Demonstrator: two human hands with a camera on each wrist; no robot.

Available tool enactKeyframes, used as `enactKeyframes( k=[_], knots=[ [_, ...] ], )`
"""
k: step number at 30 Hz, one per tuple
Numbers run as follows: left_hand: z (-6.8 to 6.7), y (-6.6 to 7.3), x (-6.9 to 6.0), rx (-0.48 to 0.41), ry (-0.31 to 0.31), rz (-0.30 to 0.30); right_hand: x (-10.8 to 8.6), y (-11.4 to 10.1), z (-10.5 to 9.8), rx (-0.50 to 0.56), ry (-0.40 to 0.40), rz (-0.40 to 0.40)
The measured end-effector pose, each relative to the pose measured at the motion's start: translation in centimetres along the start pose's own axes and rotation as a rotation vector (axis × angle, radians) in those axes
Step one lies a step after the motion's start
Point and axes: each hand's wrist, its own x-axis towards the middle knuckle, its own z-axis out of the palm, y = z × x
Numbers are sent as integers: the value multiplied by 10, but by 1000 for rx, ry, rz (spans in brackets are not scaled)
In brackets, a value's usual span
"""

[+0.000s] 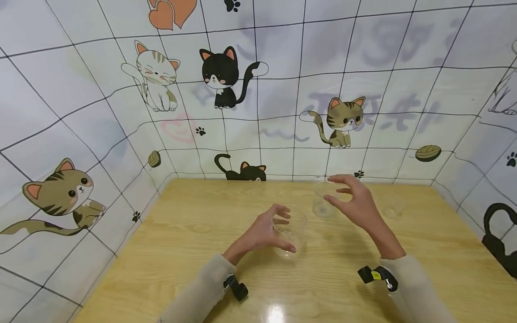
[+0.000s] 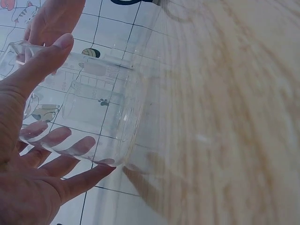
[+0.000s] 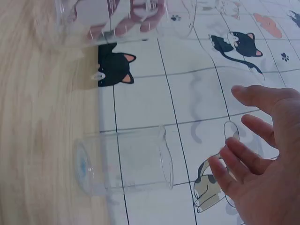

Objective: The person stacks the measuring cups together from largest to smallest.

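Standing upright on the wooden table [image 1: 169,251] are two clear beakers, the large beaker [image 1: 296,224] nearer the person and the small beaker [image 1: 322,204] just beyond it and to the right. Both appear to be glass: stiff, thin-walled and smooth, presumably light and, by judgement, easily chipped or cracked by a knock. The bare wall may prove slippery, above all if damp; whether it is damp cannot be told. Recommended hold: thumb and fingers on opposite sides of the body, below the flared rim, with even, moderate pressure and no load on the lip. The left hand [image 1: 268,229] conforms broadly to this, curved about the side of the large beaker with the thumb on one side and the fingers on the other; the force applied cannot be judged. Whether the base of the large beaker bears fully on the table is likewise not certain. The right hand [image 1: 353,202] is spread, thumb apart from loosely bent fingers, and holds nothing; it overlaps the small beaker's rim from above, but the right wrist view shows a gap between fingertips and glass. The small beaker therefore lies between the two hands, nearer the right. A further clear vessel [image 1: 392,211], too faint to identify, lies on the table to the right of the right hand.
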Motion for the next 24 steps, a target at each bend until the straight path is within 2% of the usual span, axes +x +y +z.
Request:
enactKeyframes(
  k=[2, 4, 9, 14, 18, 24],
  knots=[
    [1, 0, 0, 3, -7, -1, 4, 4, -1, -34, 27, 1],
    [2, 1, 0, 0, -10, -3, 8, 9, -1, -54, 21, 22],
    [3, -2, -1, -20, 0, 0, 17, 25, 5, -95, -73, 127],
    [3, 0, -1, -22, -17, -17, 18, 39, 12, -80, -162, 209],
    [1, 2, -1, -4, -15, -16, 17, 46, 19, -65, -196, 220],
    [0, 1, 0, 9, -13, -6, 19, 51, 30, -48, -192, 209]
  ],
)
